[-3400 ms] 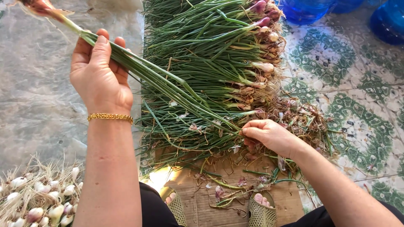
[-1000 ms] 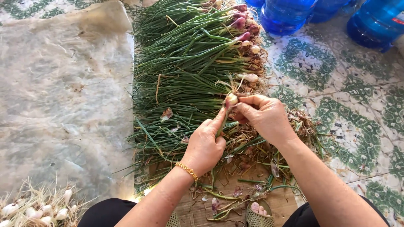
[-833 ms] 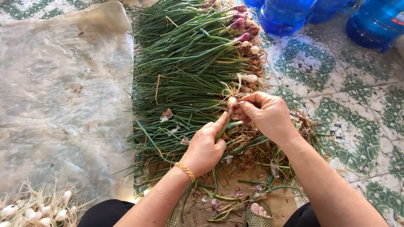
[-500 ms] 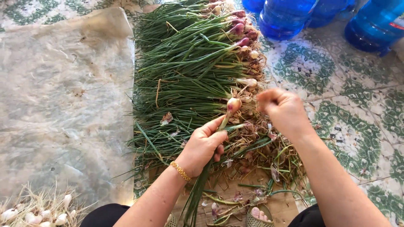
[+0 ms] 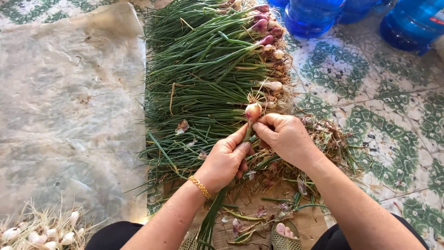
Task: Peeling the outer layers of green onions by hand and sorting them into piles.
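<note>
One green onion (image 5: 253, 112) is held up just in front of the big pile of green onions (image 5: 208, 78). Its stalk is gripped by the left hand (image 5: 226, 159). Its small bulb is pinched by the right hand (image 5: 286, 139). Peeled bits (image 5: 259, 217) are spread below. Blue bottles (image 5: 314, 16) are seen behind.

Both hands, left hand (image 5: 226, 159) and right hand (image 5: 286, 139), around one pink-bulbed scallion (image 5: 253, 111)

Heap of long-stalked green spring onions (image 5: 208, 78) lies on the patterned tiled floor (image 5: 384, 120); crinkled clear plastic sheet (image 5: 69, 106) left of it, blue plastic water bottles (image 5: 314, 18) behind-right, pile of trimmed white bulbs (image 5: 41, 229) near-left.
</note>
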